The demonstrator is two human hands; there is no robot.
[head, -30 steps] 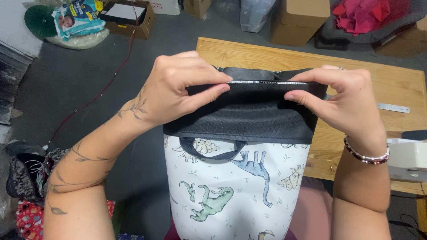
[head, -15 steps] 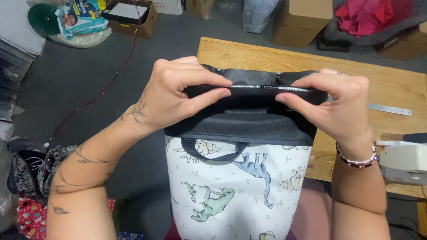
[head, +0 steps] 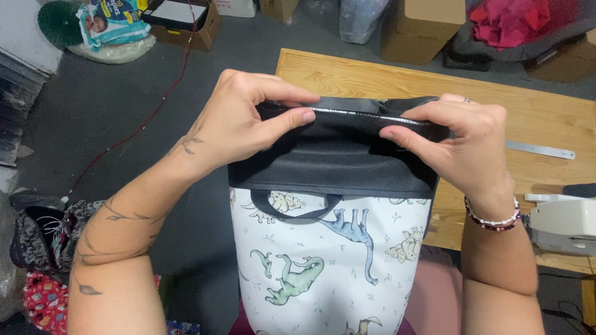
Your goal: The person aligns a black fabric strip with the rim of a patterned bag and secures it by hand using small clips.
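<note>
Two hands, left hand point(head: 239, 121) and right hand point(head: 462, 142), pinch the upright bag point(head: 329, 248) by its black top edge, which runs sideways, fingers seemingly closed tight.

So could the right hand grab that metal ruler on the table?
Probably yes: the ruler lies bare on the table just beyond the right hand, nothing between. But that hand is pinching the bag top.
</note>
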